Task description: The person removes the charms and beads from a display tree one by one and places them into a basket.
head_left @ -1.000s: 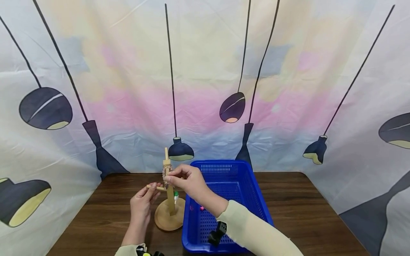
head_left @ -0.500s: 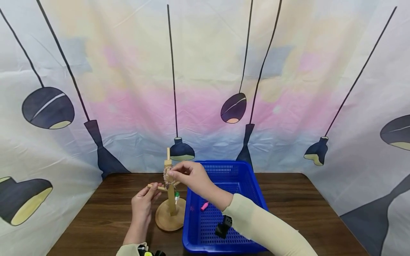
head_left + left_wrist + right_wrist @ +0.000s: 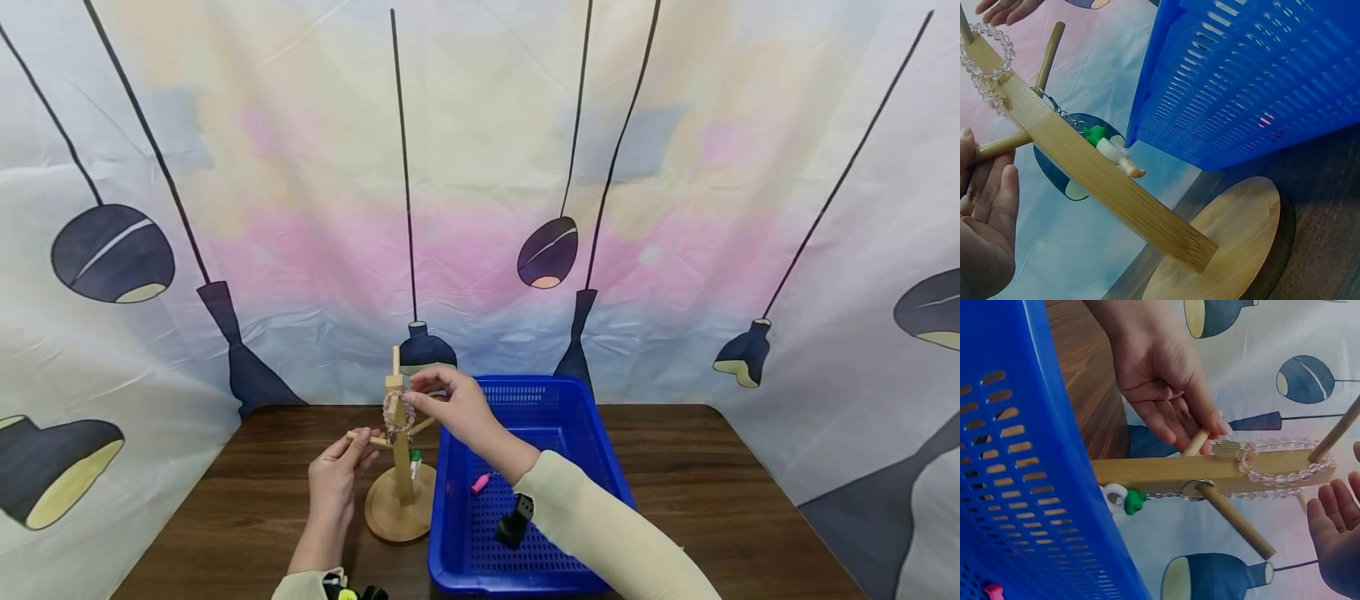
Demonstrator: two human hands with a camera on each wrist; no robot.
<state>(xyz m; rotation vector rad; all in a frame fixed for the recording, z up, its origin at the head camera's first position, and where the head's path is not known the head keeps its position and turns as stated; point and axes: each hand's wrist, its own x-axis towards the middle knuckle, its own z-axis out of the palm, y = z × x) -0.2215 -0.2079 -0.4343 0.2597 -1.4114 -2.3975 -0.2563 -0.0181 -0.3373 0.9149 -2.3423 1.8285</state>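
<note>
Head view bright, evenly lit, shadows soft; wide-angle stretch on the backdrop (image 3: 480, 167) toward the edges. Both wrist views dimmer, cooler. Tabletop (image 3: 1329, 206) very dark in left wrist. Bead bracelet (image 3: 1264, 479) glints up close, mushy in head view.

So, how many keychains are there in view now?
2: the green-and-white one hangs from a peg of the stand, and the pink one lies in the basket. The right arm may hide others.
</note>
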